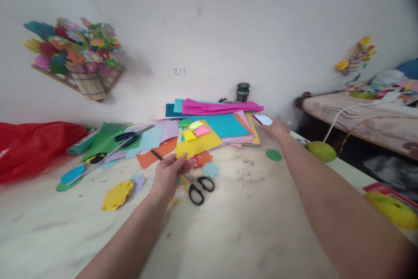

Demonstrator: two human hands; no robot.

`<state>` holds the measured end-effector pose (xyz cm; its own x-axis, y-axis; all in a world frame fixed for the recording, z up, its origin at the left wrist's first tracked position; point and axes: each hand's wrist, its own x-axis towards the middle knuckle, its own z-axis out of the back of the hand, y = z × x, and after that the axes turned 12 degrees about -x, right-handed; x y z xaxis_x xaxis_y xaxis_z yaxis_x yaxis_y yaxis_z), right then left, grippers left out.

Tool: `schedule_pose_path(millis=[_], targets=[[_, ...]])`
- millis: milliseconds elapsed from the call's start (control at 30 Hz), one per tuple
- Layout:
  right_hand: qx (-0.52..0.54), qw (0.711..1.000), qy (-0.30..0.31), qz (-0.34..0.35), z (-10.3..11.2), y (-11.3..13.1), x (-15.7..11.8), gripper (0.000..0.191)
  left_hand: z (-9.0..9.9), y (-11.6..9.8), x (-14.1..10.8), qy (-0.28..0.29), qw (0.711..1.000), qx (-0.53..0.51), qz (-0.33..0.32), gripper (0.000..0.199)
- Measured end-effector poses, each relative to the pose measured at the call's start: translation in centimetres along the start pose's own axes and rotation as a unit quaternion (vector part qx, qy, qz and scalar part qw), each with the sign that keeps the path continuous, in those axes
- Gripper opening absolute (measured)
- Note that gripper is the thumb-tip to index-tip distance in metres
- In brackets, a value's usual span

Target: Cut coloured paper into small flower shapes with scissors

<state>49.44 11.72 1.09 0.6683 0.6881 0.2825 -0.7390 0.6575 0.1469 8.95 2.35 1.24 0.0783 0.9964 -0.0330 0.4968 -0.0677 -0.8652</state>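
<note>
Between the thumb and fingers of my left hand (167, 175) is a yellow paper flower cutout (183, 150), held above the table. Stretched far forward, my right hand (278, 127) grips the near right edge of a smartphone (263, 119) whose screen is lit; its fingers are partly blurred. Black-handled scissors (201, 190) lie just right of my left hand. Orange (204, 158) and light blue (210, 169) flower cutouts lie beyond them. A stack of yellow flower cutouts (117, 195) rests to the left, partly over a lilac one (138, 185).
Coloured sheets (225, 126) are piled by the wall, with small bright packets (196, 131) on top. More scissors (130, 138) and a red plastic bag (35, 148) occupy the left. A green oval (273, 154), paper scraps (246, 170) and a yellow-green fruit (321, 151) are on the right.
</note>
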Motion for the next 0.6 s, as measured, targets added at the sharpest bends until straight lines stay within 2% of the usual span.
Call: schedule_pose_path(millis=[67,167,267,433,600], targets=[[0.021,0.999,0.012,-0.021,1.6,0.9,-1.0,0.076,-0.1,-0.1,0.0,0.006,1.000,-0.008,-0.002,0.031],[0.044,0.999,0.017,0.025,3.8,2.9,-3.5,0.078,-0.4,-0.1,-0.1,0.011,1.000,-0.019,0.005,0.031],[0.030,0.997,0.034,0.056,4.6,5.1,-6.8,0.077,-0.6,0.0,-0.6,0.010,0.999,-0.026,0.024,0.027],[0.016,0.996,0.047,0.073,2.9,7.9,-11.1,0.070,0.0,-0.2,-2.1,0.001,0.999,-0.021,0.034,0.027],[0.004,0.997,0.025,0.076,1.0,8.9,-11.7,0.068,1.8,-0.6,-2.9,-0.008,1.000,-0.012,0.026,0.029]])
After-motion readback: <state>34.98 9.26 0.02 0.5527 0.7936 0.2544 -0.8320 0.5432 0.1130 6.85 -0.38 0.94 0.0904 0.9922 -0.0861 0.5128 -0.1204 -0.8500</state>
